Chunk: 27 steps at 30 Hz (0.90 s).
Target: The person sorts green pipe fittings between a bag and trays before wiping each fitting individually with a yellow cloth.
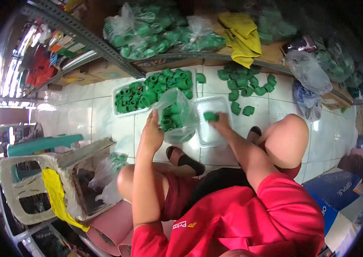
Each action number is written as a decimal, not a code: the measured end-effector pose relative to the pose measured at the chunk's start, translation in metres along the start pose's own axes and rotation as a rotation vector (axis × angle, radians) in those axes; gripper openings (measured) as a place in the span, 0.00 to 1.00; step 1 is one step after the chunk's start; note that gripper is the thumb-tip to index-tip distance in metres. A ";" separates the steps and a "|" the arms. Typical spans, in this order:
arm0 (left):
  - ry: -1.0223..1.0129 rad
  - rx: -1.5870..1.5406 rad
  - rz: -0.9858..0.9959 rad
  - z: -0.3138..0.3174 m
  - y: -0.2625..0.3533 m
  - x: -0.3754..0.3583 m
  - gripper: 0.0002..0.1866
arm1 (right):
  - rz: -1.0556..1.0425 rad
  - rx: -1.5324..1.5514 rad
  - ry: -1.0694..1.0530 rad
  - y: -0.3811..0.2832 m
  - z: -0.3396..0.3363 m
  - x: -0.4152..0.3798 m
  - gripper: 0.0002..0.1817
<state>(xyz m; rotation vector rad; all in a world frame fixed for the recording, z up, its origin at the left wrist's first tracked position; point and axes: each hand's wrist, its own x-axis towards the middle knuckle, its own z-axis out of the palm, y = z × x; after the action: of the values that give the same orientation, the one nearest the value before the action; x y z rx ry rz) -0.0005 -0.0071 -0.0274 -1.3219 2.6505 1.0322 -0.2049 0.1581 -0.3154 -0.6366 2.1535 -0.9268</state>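
My left hand is closed on the side of a clear plastic bag, which contains several green pipe fittings. In my right hand is a green pipe elbow, held over a clear plastic tray. No other fitting shows inside that tray. Just behind the bag, white trays are heaped with green pipe fittings. Several loose green elbows lie on the tiles to the right, and a single elbow sits behind the clear tray.
A metal shelf at the back carries bags of green fittings and a yellow cloth. To the left stands a worn plastic chair with another yellow cloth. A blue box is at the right. My feet flank the work area.
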 end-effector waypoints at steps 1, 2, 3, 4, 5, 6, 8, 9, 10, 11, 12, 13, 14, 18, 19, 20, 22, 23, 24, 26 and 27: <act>0.011 -0.039 -0.003 -0.001 0.003 -0.001 0.35 | -0.166 0.058 0.276 -0.026 -0.004 0.000 0.33; 0.015 -0.047 0.001 0.003 -0.005 0.002 0.35 | -0.207 0.107 0.350 -0.069 -0.019 -0.003 0.33; 0.017 -0.018 0.007 0.004 -0.007 0.003 0.35 | -0.288 0.231 0.392 -0.108 -0.033 -0.010 0.33; 0.017 0.010 0.016 0.004 -0.005 0.003 0.34 | -0.408 0.217 0.435 -0.128 -0.036 -0.005 0.33; 0.024 0.012 0.013 0.002 0.000 0.002 0.34 | -0.458 0.303 0.410 -0.156 -0.042 -0.013 0.32; 0.020 -0.009 -0.009 -0.001 0.007 0.000 0.33 | -0.507 0.388 0.386 -0.185 -0.047 -0.023 0.32; 0.024 -0.030 -0.026 -0.005 0.014 -0.002 0.32 | -0.535 0.396 0.266 -0.221 -0.046 -0.047 0.34; 0.031 0.003 -0.029 -0.006 0.016 -0.003 0.32 | -0.553 0.398 0.146 -0.230 -0.043 -0.057 0.36; 0.037 0.038 -0.032 -0.007 0.017 -0.004 0.32 | -0.558 0.399 0.147 -0.234 -0.040 -0.064 0.36; 0.042 0.039 -0.031 -0.007 0.016 -0.005 0.32 | -0.545 0.409 -0.046 -0.238 -0.037 -0.071 0.36; 0.057 0.029 -0.034 -0.006 0.013 -0.004 0.32 | -0.529 0.416 -0.238 -0.240 -0.035 -0.076 0.36; 0.072 0.020 -0.038 -0.006 0.010 -0.004 0.32 | -0.639 0.331 -0.183 -0.233 -0.028 -0.076 0.31; 0.077 0.020 -0.038 -0.005 0.006 -0.004 0.32 | -0.644 0.330 -0.184 -0.226 -0.021 -0.075 0.31; 0.102 0.091 -0.071 -0.002 -0.004 -0.001 0.31 | -0.763 -0.159 -0.149 -0.198 -0.024 -0.082 0.25; 0.121 0.117 -0.088 -0.002 -0.006 0.000 0.30 | -0.770 -0.406 -0.225 -0.194 -0.029 -0.084 0.23; 0.128 0.117 -0.086 -0.001 -0.008 0.002 0.30 | -0.776 -0.407 -0.221 -0.190 -0.035 -0.084 0.23; 0.151 0.084 -0.162 0.001 -0.013 0.006 0.24 | -0.769 -0.603 -0.417 -0.186 -0.042 -0.080 0.16; 0.158 0.084 -0.162 0.004 -0.020 0.009 0.24 | -0.711 -0.640 -0.401 -0.187 -0.042 -0.076 0.09; 0.224 0.044 -0.136 0.009 -0.031 0.015 0.20 | -0.718 -0.641 -0.400 -0.192 -0.045 -0.074 0.09; 0.298 0.006 -0.112 0.003 -0.035 0.014 0.16 | -0.806 -0.537 -0.260 -0.212 -0.053 -0.069 0.07; 0.409 -0.056 -0.143 -0.005 -0.030 0.010 0.13 | -0.814 -0.536 -0.261 -0.229 -0.058 -0.070 0.07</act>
<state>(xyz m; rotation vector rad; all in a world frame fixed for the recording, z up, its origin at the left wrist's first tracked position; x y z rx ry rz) 0.0162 -0.0300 -0.0429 -1.8836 2.7539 0.9066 -0.1684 0.0861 -0.0829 -1.8754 1.8932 -0.5713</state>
